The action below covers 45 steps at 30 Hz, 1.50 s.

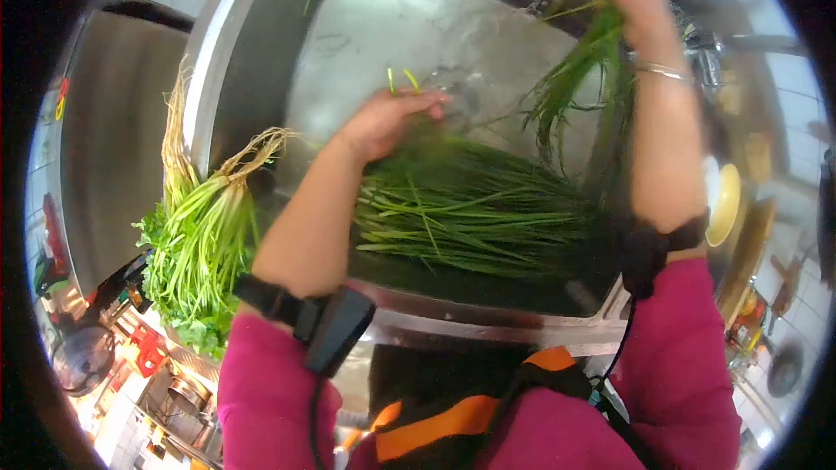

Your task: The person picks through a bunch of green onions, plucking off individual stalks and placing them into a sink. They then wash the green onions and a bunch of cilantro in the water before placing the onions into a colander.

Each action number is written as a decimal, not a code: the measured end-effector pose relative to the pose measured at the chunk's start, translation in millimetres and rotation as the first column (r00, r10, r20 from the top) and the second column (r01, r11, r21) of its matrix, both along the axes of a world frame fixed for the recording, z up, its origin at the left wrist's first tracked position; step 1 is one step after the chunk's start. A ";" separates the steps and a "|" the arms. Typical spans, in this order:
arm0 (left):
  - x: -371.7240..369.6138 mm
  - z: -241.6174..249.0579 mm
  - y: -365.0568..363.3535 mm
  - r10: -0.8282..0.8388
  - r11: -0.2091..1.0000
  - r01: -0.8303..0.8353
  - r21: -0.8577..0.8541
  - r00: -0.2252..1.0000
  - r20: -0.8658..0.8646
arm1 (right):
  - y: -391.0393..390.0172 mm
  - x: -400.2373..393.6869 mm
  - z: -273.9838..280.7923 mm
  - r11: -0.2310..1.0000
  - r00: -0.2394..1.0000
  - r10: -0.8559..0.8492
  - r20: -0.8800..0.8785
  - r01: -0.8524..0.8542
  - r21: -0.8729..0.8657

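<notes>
Long, flat green chives lie in a loose heap across the near side of the steel sink. My left hand is closed around a few chives just above the heap's left end, and two pale stem ends stick up past the fingers. Up at the sink's far right, my right hand grips a bunch of chives, whose leaves droop down into the basin. Both hands are slightly blurred.
Leafy celery stalks with roots rest over the sink's left rim. A tap stands at the right, and a yellow bowl sits beyond my right forearm. Pots and a strainer are at lower left.
</notes>
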<state>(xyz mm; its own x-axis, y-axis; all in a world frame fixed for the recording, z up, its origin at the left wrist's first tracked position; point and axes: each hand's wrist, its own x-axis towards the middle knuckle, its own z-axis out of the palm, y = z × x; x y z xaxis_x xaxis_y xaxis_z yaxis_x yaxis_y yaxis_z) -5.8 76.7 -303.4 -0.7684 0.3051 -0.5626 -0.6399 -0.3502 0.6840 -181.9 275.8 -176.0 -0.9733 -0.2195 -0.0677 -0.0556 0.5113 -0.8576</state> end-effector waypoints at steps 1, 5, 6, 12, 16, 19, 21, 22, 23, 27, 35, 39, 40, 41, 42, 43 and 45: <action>-0.5 4.6 -0.1 0.027 0.999 -0.026 -0.020 0.998 0.052 | 7.1 -5.8 28.2 0.997 0.992 -0.070 -0.109 0.066 -0.036; -1.1 25.0 -0.8 0.049 0.999 -0.048 -0.012 0.999 0.022 | 53.5 -15.3 94.2 0.968 0.712 0.160 -0.684 0.022 0.249; -1.3 17.6 -4.7 0.041 0.999 -0.040 -0.007 0.999 0.018 | 48.9 -0.4 103.4 0.892 0.731 0.168 -0.662 0.173 0.417; -1.9 -2.5 -23.2 -0.038 0.973 0.035 0.226 0.999 0.008 | 11.5 29.5 15.3 0.827 0.920 0.389 0.050 -0.372 0.421; -2.8 0.3 -20.0 -0.053 0.998 0.055 -0.030 0.995 0.081 | -27.4 61.4 -60.0 0.602 0.768 0.607 0.203 -0.612 0.513; -1.7 -2.3 -21.2 -0.037 0.999 0.039 -0.018 0.997 0.066 | -33.5 71.6 -95.2 0.517 0.702 0.631 0.332 -0.699 0.494; -2.8 -1.1 -22.0 -0.038 0.999 0.038 -0.015 0.999 0.018 | -31.9 69.7 -99.8 0.455 0.651 0.616 0.443 -0.753 0.474; -3.3 1.5 -21.4 -0.010 1.000 0.009 0.017 0.999 0.035 | -28.1 68.6 -98.1 0.587 0.674 0.569 0.472 -0.734 0.341; -3.3 3.4 -20.7 0.018 0.999 -0.021 0.050 0.998 0.053 | -24.3 67.3 -96.1 0.702 0.686 0.522 0.507 -0.683 0.202; -4.4 1.3 -19.8 0.030 0.992 -0.035 0.122 0.999 0.041 | -14.9 58.3 -101.7 0.700 0.662 0.471 0.583 -0.682 0.209; -2.1 -2.2 -12.1 0.057 0.992 -0.059 0.114 0.998 0.020 | -10.2 59.6 -115.7 0.810 0.658 0.416 0.628 -0.582 0.074; -1.7 5.0 -8.7 0.033 0.993 -0.040 0.111 0.997 0.068 | -24.2 46.7 -101.5 0.859 0.896 0.256 0.362 -0.383 0.340; -1.5 4.4 -7.4 0.030 0.995 -0.038 0.094 0.996 0.078 | -33.3 49.2 -100.3 0.862 0.890 0.326 0.320 -0.419 0.286; -2.0 4.2 -6.7 0.029 0.997 -0.035 0.076 0.996 0.086 | -43.8 52.0 -99.2 0.859 0.879 0.394 0.269 -0.456 0.233; -2.2 0.9 -6.3 0.028 0.997 -0.034 0.074 0.996 0.084 | -54.1 57.9 -100.6 0.860 0.880 0.393 0.267 -0.455 0.232; -2.0 -4.2 -6.4 0.023 0.998 -0.027 0.049 0.997 0.075 | -64.6 66.8 -105.3 0.829 0.860 0.446 0.247 -0.501 0.249; -1.8 -1.7 -5.8 0.018 1.000 -0.019 0.018 0.997 0.068 | -76.4 74.4 -111.8 0.797 0.837 0.498 0.228 -0.545 0.259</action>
